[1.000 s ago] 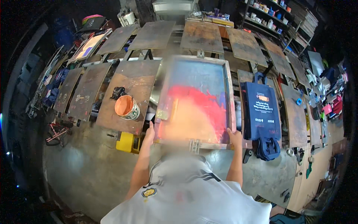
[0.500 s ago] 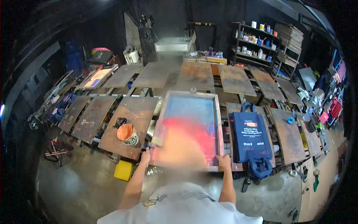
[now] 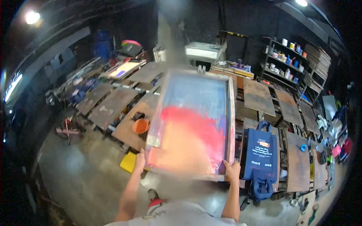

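Observation:
A screen-printing frame [image 3: 231,124] with wooden sides is held up in front of me above the boards. Its mesh [image 3: 198,90] is blue at the far end, with red and pale orange ink over the near half. My left hand [image 3: 139,162] grips the near left corner and my right hand [image 3: 232,171] the near right corner, thumb on the rim. Left of the frame, an orange-lined bucket [image 3: 141,126] stands on a board, a small dark object [image 3: 138,116] behind it. To the right a navy tote bag [image 3: 259,152] with white print lies flat on a board.
Rows of brown boards [image 3: 113,107] stretch to both sides. Shelves [image 3: 284,60] with paint pots stand at the back right, beside stacked frames [image 3: 316,64]. A yellow container [image 3: 129,162] is on the floor at left. Another screen [image 3: 126,69] lies at the far left.
The frame has risen and moved left over the boards, closer to the bucket, with both hands still on it. My view has turned left, so the room appears shifted right.

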{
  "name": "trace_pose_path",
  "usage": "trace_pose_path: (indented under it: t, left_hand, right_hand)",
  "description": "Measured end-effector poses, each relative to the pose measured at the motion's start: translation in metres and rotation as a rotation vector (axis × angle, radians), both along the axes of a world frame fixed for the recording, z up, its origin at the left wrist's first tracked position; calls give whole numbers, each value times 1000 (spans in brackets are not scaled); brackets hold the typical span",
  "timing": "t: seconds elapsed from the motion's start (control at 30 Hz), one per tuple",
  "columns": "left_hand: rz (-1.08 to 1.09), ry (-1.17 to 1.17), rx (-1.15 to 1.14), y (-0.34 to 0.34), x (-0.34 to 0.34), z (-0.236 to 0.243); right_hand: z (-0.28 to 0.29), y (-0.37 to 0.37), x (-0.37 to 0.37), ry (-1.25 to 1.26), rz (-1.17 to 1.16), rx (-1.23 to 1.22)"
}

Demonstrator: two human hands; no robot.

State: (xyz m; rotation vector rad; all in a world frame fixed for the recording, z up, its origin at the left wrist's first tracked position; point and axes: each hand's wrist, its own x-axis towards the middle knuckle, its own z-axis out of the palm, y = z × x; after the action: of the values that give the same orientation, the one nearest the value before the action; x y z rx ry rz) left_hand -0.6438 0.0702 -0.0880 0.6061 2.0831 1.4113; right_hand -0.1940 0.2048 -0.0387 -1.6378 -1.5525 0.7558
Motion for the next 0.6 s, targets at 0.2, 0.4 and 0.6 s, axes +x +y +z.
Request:
trace_pose_path:
  t: [0.2, 0.4, 0.6]
  left_hand:
    - [169, 3, 47, -119, -51, 8]
    - [654, 143, 153, -263, -96, -12]
    - [643, 95, 305, -416, -126, -32]
  right_hand:
    - [-10, -7, -77, -33, 205, 64]
    - [14, -77, -200, 201, 508, 34]
    - [-25, -133, -324, -78, 735, -56]
